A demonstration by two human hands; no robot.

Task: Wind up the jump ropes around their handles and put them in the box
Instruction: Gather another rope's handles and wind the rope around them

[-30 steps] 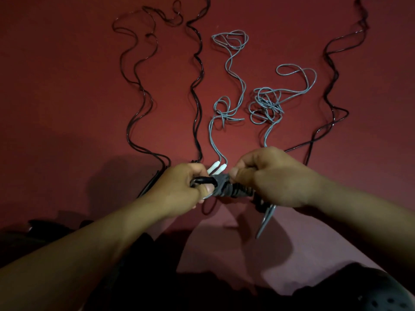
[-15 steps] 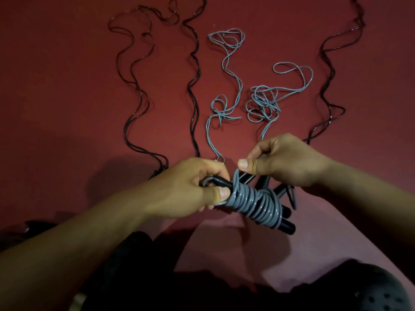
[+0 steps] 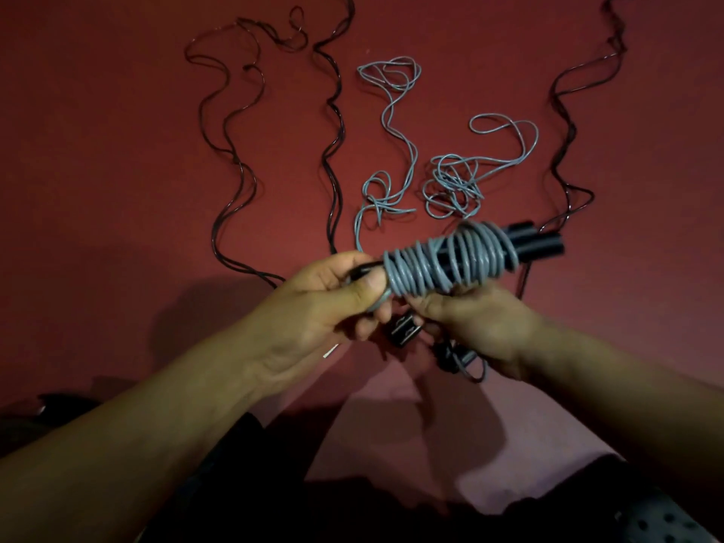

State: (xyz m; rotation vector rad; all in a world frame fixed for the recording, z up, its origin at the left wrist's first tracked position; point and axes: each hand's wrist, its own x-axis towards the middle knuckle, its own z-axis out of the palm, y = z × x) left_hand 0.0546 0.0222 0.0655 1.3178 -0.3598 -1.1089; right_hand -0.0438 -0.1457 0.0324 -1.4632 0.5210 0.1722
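Note:
A grey jump rope [image 3: 446, 264] is wound in many turns around a pair of black handles [image 3: 536, 243], which lie nearly level above the floor and point right. My left hand [image 3: 333, 295] grips the bundle's left end, thumb against the coils. Under the coils, my right hand [image 3: 478, 323] holds the bundle from below, its fingers curled around it. Other ropes lie loose on the red floor: a grey one [image 3: 391, 150], a tangled grey one [image 3: 454, 182], black ones at left [image 3: 235, 150] and right [image 3: 564, 123]. No box is in view.
Small black parts [image 3: 403, 331] lie on the floor just below my hands, partly hidden. A dark shoe [image 3: 666, 519] shows at the bottom right and dark clothing fills the bottom edge. The red floor [image 3: 98, 170] stretches out to the left.
The wound bundle has swung from pointing down-right to nearly level, pointing right. My right hand moved from above the coils to underneath them. My left hand keeps its grip.

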